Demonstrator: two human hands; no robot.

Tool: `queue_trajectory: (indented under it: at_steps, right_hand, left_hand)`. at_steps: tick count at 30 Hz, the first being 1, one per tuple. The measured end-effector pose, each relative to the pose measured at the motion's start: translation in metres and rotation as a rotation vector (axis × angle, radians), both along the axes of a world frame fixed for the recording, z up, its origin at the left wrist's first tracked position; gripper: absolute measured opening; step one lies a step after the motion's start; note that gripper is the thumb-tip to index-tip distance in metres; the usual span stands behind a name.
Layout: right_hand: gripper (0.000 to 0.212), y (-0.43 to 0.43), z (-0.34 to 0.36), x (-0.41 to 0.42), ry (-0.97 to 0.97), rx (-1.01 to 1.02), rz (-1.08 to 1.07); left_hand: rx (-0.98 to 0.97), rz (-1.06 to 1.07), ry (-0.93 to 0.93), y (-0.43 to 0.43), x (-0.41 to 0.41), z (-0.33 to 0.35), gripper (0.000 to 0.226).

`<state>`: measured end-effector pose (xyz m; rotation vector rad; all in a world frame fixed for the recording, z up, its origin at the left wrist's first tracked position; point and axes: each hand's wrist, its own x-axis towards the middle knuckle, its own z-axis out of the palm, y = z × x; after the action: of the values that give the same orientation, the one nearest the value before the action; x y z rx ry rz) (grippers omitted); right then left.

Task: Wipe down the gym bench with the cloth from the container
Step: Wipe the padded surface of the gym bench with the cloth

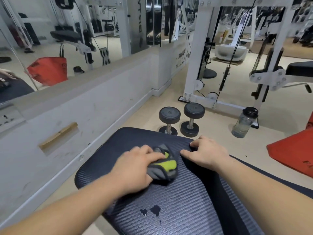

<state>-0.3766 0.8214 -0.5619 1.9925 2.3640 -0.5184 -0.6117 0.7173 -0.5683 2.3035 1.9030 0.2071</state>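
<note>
The gym bench (177,200) has a dark ribbed pad that fills the lower middle of the head view. A bunched grey and lime-green cloth (165,167) lies on the pad near its far end. My left hand (135,168) grips the cloth from the left and presses it onto the pad. My right hand (205,150) rests on the pad just right of the cloth, fingers spread flat. A few wet spots (151,211) sit on the pad nearer to me.
Two black dumbbells (181,119) stand on end on the floor beyond the bench. A clear water bottle (243,122) stands to the right. A red bag (294,150) lies at the far right. A mirrored wall runs along the left; a white cable machine (191,65) stands ahead.
</note>
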Motion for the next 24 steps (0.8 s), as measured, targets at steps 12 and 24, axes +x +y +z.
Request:
queue_trajectory:
  at_steps: [12, 24]
  right_hand:
    - [0.069, -0.010, -0.005, -0.004, -0.033, 0.041, 0.013]
    - [0.079, -0.017, -0.009, -0.002, -0.033, 0.073, 0.008]
  left_hand:
    - [-0.101, 0.097, 0.110, -0.058, -0.015, 0.007, 0.063]
    - [-0.082, 0.288, 0.193, -0.044, -0.028, 0.009, 0.063]
